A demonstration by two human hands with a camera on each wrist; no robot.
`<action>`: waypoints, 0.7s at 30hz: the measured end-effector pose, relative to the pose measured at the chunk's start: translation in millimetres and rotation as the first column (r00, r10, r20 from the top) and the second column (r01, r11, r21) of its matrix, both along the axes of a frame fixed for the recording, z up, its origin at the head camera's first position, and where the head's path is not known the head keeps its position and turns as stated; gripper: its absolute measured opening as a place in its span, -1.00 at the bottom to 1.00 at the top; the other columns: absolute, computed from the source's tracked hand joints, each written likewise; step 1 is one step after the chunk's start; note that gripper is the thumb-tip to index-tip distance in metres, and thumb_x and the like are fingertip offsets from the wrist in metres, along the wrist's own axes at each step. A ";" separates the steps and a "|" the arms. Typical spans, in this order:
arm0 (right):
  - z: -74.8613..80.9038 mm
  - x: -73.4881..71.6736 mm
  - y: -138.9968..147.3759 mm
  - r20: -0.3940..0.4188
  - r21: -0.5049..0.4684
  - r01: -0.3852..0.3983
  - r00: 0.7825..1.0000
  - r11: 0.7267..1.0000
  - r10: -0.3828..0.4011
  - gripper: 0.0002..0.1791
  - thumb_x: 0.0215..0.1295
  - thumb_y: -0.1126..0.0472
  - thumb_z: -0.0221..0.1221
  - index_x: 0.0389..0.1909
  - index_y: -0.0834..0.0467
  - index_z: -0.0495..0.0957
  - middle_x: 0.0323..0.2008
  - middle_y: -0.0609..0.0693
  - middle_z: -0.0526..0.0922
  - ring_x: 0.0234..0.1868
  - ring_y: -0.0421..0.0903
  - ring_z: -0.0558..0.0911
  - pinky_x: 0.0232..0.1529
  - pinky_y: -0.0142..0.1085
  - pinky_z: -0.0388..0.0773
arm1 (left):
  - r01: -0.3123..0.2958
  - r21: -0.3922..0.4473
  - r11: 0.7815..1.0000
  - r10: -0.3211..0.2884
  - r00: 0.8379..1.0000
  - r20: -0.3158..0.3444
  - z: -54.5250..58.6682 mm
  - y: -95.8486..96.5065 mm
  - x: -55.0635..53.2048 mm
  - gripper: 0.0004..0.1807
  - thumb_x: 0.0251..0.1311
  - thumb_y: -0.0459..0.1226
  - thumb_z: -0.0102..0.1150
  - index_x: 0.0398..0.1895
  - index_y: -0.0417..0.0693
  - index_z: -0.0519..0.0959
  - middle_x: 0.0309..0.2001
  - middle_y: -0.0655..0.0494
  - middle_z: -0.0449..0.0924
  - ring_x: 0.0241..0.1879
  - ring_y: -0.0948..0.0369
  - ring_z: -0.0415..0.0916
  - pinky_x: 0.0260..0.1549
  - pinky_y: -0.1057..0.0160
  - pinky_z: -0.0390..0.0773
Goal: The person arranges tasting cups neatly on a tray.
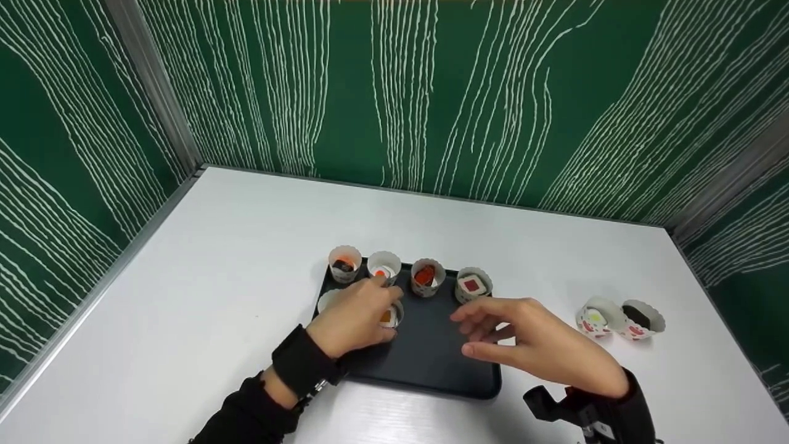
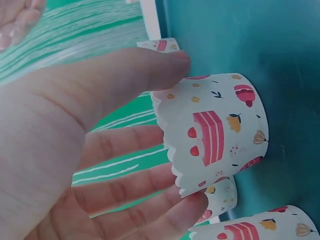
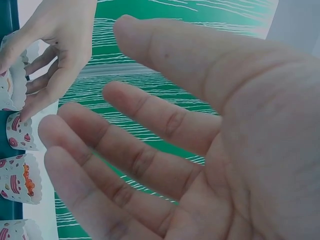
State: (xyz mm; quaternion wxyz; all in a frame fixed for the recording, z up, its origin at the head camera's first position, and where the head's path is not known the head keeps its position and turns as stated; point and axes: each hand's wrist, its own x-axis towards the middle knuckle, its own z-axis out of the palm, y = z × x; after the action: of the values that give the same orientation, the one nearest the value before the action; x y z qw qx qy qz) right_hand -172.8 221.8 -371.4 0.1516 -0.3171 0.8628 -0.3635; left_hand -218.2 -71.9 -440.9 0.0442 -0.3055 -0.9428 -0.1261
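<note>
My left hand [image 1: 360, 317] is over the left side of a dark tray [image 1: 431, 345]. Its thumb and fingers span a white paper baking cup [image 2: 215, 130] printed with cake slices, gripping it near the scalloped rim. In the head view that cup shows something orange inside and stands on the tray. Another cup [image 1: 330, 299] beside it is partly covered by the hand. My right hand [image 1: 530, 339] hovers over the tray's right side with loosely bent fingers, holding nothing. Its nearest cup [image 1: 473, 285] contains a white piece with a red square.
Along the tray's far edge stand more filled cups: one with a dark and orange piece [image 1: 345, 264], one with a white and orange piece [image 1: 383, 266], one with a red piece [image 1: 427, 277]. Two cups [image 1: 595, 317] lie tilted on the white table [image 1: 246, 246] at right. Green walls [image 1: 351, 92] enclose it.
</note>
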 end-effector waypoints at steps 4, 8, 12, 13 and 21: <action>0.3 -1.4 0.2 -0.001 0.006 0.004 1.000 1.000 -0.004 -0.60 0.50 -0.17 0.30 0.24 -0.13 0.64 0.06 -0.21 0.75 -0.04 -0.30 0.74 0.04 -0.31 0.69 | -0.012 0.005 1.000 0.012 1.000 -0.004 2.7 -1.8 1.4 -0.56 0.08 -0.12 0.63 0.00 -0.04 0.71 -0.13 -0.02 0.66 -0.18 0.06 0.67 -0.34 0.14 0.70; 0.2 -5.1 1.0 -0.032 0.002 0.002 0.999 1.000 -0.002 -0.60 0.50 -0.15 0.30 0.24 -0.11 0.65 0.07 -0.21 0.75 -0.03 -0.29 0.74 0.06 -0.29 0.70 | -0.021 -0.002 1.000 0.021 1.000 -0.005 4.9 -2.6 2.2 -0.54 0.15 -0.10 0.60 0.09 -0.03 0.71 -0.05 -0.02 0.65 -0.13 0.05 0.69 -0.31 0.12 0.73; -1.0 -9.1 5.1 -0.047 0.001 0.019 0.999 1.000 -0.019 -0.56 0.50 -0.12 0.31 0.28 -0.05 0.64 0.09 -0.17 0.75 0.00 -0.28 0.74 0.09 -0.29 0.70 | -0.008 0.003 1.000 0.008 0.999 -0.035 7.7 -2.6 3.2 -0.58 0.19 -0.09 0.58 0.06 -0.03 0.72 -0.07 0.00 0.66 -0.15 0.06 0.70 -0.30 0.13 0.74; -1.4 -10.1 6.9 -0.044 0.003 0.027 0.999 1.000 -0.027 -0.55 0.50 -0.12 0.31 0.29 -0.05 0.63 0.10 -0.16 0.75 0.01 -0.28 0.74 0.09 -0.30 0.70 | -0.004 0.006 1.000 0.004 0.999 -0.046 8.7 -2.7 3.8 -0.59 0.20 -0.09 0.57 0.05 -0.04 0.72 -0.08 0.01 0.66 -0.16 0.07 0.70 -0.30 0.13 0.73; -4.2 -21.9 31.9 -0.079 0.049 0.100 0.992 0.994 -0.096 -0.57 0.50 -0.09 0.32 0.28 -0.06 0.63 0.15 -0.09 0.74 0.09 -0.16 0.76 0.13 -0.26 0.71 | 0.016 0.035 0.999 -0.012 0.991 -0.131 14.2 -2.5 6.6 -0.62 0.23 -0.08 0.56 0.03 -0.01 0.72 -0.14 0.05 0.67 -0.21 0.13 0.69 -0.35 0.13 0.74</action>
State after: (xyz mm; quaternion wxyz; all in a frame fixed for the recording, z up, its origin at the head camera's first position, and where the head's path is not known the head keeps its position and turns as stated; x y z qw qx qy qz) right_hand -194.7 253.7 -375.6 0.1089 -0.2840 0.8918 -0.3350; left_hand -211.5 -74.3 -426.6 0.1105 -0.3189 -0.9332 -0.1232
